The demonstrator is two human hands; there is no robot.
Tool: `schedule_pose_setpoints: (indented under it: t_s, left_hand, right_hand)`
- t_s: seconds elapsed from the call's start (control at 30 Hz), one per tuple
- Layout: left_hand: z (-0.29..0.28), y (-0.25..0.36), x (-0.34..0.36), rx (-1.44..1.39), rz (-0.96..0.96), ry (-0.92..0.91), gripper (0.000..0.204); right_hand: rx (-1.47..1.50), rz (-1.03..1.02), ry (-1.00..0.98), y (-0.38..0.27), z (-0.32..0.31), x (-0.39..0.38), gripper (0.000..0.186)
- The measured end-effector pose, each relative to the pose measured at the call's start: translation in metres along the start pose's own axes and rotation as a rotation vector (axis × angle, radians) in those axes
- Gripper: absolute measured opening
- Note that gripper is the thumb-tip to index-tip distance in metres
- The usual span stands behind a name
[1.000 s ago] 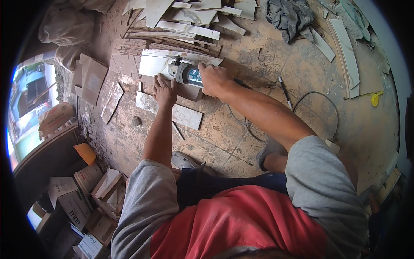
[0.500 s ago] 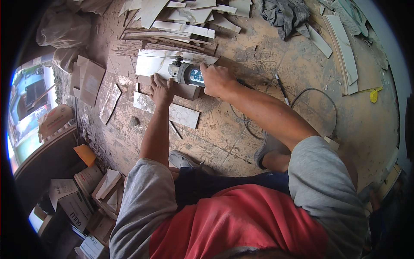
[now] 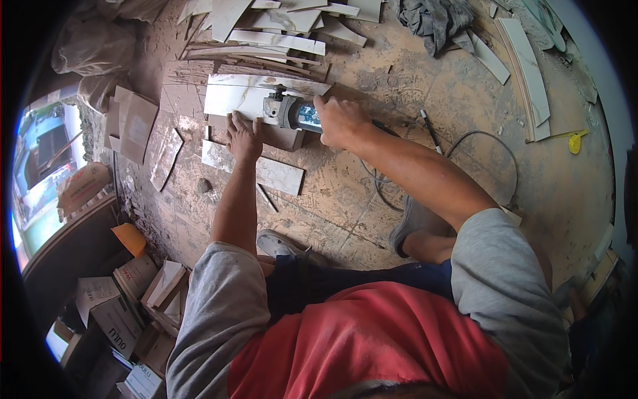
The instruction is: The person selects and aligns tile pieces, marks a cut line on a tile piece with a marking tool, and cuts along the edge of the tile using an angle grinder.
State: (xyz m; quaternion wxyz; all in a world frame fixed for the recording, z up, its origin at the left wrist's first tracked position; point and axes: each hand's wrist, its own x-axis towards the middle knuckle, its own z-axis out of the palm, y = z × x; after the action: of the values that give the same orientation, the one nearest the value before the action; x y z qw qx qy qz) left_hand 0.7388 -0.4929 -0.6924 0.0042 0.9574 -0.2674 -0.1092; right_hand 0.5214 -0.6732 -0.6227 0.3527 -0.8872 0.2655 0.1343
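A white veined tile point(image 3: 229, 97) lies across a box-like block point(image 3: 284, 138), which shows under its near edge. My left hand point(image 3: 243, 138) rests on the tile's near edge, fingers spread and pressing down. In my right hand point(image 3: 340, 122), closed around its body, is an angle grinder point(image 3: 290, 112) with a blue-patterned casing. Its disc lies over the tile, right of my left hand; the exact contact is too small to make out. Just nearer to me, partly behind my left wrist, is a cut tile strip point(image 3: 280, 175) on the floor.
Stacked tile offcuts point(image 3: 286, 43) lie beyond the tile. A power cord point(image 3: 500, 147) loops at the right, near a marker-like stick point(image 3: 430, 130). A grey cloth point(image 3: 435, 25), long tile strips point(image 3: 528, 73) and a yellow tape measure point(image 3: 575, 142) lie farther right. Cardboard boxes point(image 3: 109, 309) fill the lower left.
The grinder has shifted slightly right along the tile, away from my left thumb. My left hand keeps its place at the tile's edge. The whole view has drifted a little.
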Motion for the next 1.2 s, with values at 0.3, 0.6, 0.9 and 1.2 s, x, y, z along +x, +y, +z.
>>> schedule_pose_setpoints:
  t_s: [0.3, 0.6, 0.9, 1.2]
  left_hand:
    - [0.0, 0.0, 0.0, 0.008, 0.0, -0.004, 0.084]
    - [0.002, 0.0, 0.0, 0.026, 0.001, 0.01, 0.083]
    - [0.003, -0.002, 0.001, 0.029, 0.019, 0.02, 0.083]
    - [0.0, 0.002, 0.0, 0.039, 0.008, -0.001, 0.082]
  right_hand:
    - [-0.041, 0.013, -0.014, 0.006, -0.006, -0.009, 0.057]
    - [-0.056, 0.021, -0.022, 0.014, -0.006, -0.018, 0.058]
    - [-0.061, 0.024, -0.028, 0.023, -0.008, -0.027, 0.075]
    - [-0.059, 0.011, -0.029, 0.03, -0.009, -0.035, 0.073]
